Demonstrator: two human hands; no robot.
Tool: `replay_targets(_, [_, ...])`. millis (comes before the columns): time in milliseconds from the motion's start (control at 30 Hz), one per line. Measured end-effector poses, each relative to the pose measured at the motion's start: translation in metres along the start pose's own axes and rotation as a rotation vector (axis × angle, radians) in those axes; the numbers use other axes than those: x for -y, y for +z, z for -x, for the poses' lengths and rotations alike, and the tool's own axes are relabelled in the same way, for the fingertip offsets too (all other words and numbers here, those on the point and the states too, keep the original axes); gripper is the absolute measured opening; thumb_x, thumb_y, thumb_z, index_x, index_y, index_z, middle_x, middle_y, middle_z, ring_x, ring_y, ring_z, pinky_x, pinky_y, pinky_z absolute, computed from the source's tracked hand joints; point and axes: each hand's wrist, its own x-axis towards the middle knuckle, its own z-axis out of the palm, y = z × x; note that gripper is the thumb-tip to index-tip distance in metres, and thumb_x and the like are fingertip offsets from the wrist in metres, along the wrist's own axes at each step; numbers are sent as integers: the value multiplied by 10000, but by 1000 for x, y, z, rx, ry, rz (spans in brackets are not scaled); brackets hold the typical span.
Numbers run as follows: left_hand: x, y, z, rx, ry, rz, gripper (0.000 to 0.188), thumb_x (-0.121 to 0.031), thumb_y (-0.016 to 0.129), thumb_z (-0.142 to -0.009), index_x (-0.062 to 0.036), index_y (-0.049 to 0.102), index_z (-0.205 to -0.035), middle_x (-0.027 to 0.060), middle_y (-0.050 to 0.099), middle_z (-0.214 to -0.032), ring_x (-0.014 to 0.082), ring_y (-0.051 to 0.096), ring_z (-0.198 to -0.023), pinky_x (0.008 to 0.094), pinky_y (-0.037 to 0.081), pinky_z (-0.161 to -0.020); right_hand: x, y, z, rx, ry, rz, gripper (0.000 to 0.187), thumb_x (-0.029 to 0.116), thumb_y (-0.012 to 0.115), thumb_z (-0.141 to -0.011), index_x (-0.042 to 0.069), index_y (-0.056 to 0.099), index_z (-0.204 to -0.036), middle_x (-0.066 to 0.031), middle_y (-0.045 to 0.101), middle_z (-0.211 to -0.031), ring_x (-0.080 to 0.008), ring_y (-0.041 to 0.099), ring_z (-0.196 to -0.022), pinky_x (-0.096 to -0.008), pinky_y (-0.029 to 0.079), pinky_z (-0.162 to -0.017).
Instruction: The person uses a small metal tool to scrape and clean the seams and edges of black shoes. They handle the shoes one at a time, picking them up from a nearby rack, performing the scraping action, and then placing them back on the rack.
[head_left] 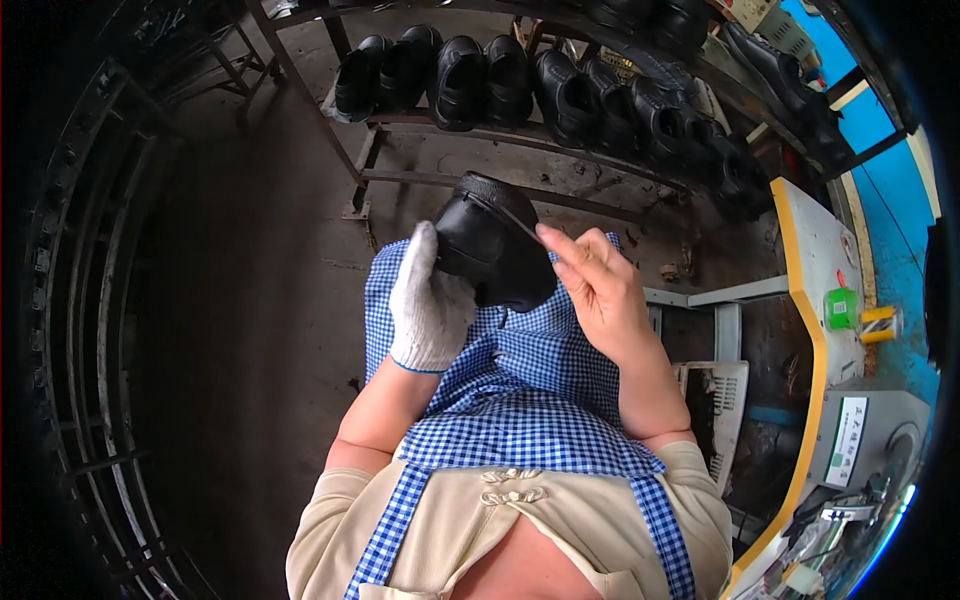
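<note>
A black shoe (487,245) is held up in front of my lap, its rounded, textured end pointing away from me. My left hand (432,305), in a white knitted glove with a blue cuff edge, grips it from the left, thumb along its side. My bare right hand (600,285) is at the shoe's right edge. Its thumb and index finger are pinched together there, by a thin dark line along the edge. Whatever lies between those fingertips is too small to make out. Under the shoe is my blue-and-white checked apron (520,400).
Several black shoes (460,85) stand in a row on a metal rack (430,180) ahead. On the right, a yellow-edged worktable (800,260) carries a grey machine (870,440), a green container (840,308) and a yellow roll (880,324). A white plastic crate (728,400) sits below; metal rails (95,350) run along the left.
</note>
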Motion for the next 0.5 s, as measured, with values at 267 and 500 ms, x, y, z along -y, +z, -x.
replay_targets(267, [35, -21, 0, -247, 381, -746, 300, -175, 614, -984, -47, 584, -1253, 23, 619, -953, 137, 592, -724, 269, 497, -624, 24, 3, 0, -40, -70, 254, 443, 73, 711, -857, 176, 661, -1285, -37, 525, -781, -164, 594, -547, -318, 511, -474])
replay_targets(500, [33, -3, -8, -99, 594, -645, 209, -131, 607, -995, -43, 635, -1182, 11, 664, -1004, 75, 595, -856, 238, 492, -747, 31, 5, -4, -37, -77, 203, 411, 79, 689, -878, 144, 659, -1283, -41, 526, -761, -162, 593, -539, -306, 521, -477])
